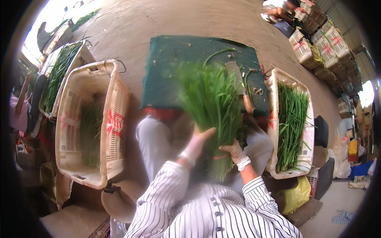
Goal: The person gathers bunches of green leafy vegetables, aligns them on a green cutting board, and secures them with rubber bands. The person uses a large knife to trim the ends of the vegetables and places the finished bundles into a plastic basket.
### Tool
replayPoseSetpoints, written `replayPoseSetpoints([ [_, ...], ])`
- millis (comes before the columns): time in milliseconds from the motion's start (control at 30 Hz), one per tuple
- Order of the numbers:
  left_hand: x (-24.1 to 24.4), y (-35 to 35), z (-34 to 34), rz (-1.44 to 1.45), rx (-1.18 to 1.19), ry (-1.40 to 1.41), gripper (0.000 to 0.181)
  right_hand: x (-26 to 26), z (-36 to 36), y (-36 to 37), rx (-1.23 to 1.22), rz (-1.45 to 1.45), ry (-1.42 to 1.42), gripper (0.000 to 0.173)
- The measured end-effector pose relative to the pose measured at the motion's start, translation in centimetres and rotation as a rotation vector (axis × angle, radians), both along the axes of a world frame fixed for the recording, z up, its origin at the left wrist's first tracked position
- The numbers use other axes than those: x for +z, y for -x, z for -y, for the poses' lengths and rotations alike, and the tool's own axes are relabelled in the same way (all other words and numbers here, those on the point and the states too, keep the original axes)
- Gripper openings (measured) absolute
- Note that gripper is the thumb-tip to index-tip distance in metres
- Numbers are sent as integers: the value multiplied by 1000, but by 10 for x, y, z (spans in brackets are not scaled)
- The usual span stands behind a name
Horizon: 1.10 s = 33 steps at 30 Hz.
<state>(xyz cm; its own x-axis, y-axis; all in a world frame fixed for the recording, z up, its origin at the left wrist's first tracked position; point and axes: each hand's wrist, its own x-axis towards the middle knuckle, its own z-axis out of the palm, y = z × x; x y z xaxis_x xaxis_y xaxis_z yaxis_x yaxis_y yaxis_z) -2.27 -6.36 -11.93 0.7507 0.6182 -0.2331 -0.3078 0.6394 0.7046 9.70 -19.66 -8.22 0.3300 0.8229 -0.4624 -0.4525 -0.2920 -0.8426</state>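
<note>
A thick bunch of long green leaves, probably garlic chives [217, 101], is held upright over my lap, its pale stems towards me. A red band [220, 157] goes round it near the stem ends. My left hand [198, 142], blurred, grips the bunch from its left side. On the other side my right hand [235, 153], in a thin whitish glove, holds it close to the band. Behind the leaves stands a low table with a dark green cloth [166, 74]. A knife with a broad blade and wooden handle [247, 103] lies there, partly hidden by the leaves.
At my left, a white plastic crate [116, 119] holds some greens low inside; a fuller crate [84, 56] stands behind it. Another crate of leaves [275, 125] is at my right. Stacked crates [333, 44] and a crouching person [278, 12] are at far right.
</note>
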Motion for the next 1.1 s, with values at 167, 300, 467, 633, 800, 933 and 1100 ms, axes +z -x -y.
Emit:
replayPoseSetpoints([
  [167,-4,5,-8,-37,220,74,45,-41,-12,9,-134,178,-144,54],
  [300,-20,10,-5,-66,368,87,42,-16,-24,-15,-482,635,-124,31],
  [467,-18,9,0,-77,367,99,44,119,-74,-23,-157,1205,-421,9],
  [633,-18,9,4,-57,350,61,44,120,-134,-50,563,2025,42,13],
  [800,-21,11,5,-68,339,57,43,101,-143,-57,633,2001,13,9],
  [933,-24,13,7,-75,341,55,42,102,-133,-65,-15,1050,-234,8],
  [1100,-20,12,10,-108,323,29,42,107,-131,-17,594,1858,-603,6],
])
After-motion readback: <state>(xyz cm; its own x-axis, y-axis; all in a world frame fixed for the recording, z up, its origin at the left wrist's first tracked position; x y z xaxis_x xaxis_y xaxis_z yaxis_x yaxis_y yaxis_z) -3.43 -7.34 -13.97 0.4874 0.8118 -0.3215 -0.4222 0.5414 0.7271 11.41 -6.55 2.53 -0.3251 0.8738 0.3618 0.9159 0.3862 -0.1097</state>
